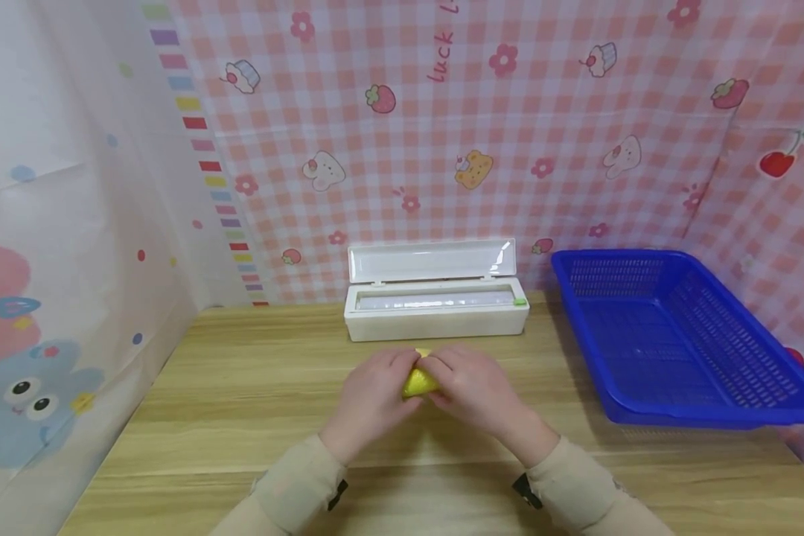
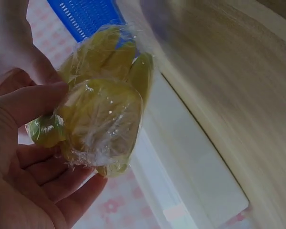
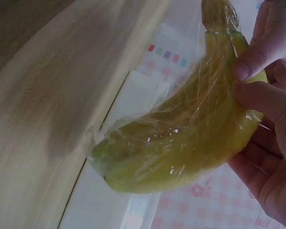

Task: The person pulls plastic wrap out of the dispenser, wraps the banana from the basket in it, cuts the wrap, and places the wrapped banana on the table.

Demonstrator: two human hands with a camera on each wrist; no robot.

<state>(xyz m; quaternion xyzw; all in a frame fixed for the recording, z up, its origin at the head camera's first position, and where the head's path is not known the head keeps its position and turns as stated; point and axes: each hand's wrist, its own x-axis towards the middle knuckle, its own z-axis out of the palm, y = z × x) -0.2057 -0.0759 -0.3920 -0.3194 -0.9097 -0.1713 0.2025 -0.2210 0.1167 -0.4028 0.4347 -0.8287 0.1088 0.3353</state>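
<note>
Both hands hold a bunch of bananas over the table, in front of the body. In the right wrist view the bananas appear yellow, greenish at the tips, with clear cling film wrapped around them, wrinkled and shiny. My left hand grips one side, its thumb pressed on the film and the fingers curled beneath. From the other side my right hand grips the bunch, and the two thumbs nearly meet. A white cling film dispenser stands just beyond the hands, its lid raised.
A green slider sits at the dispenser's right end. To the right stands a blue plastic basket with perforated sides. The wooden table meets a pink checked cloth behind and a white printed cloth at left.
</note>
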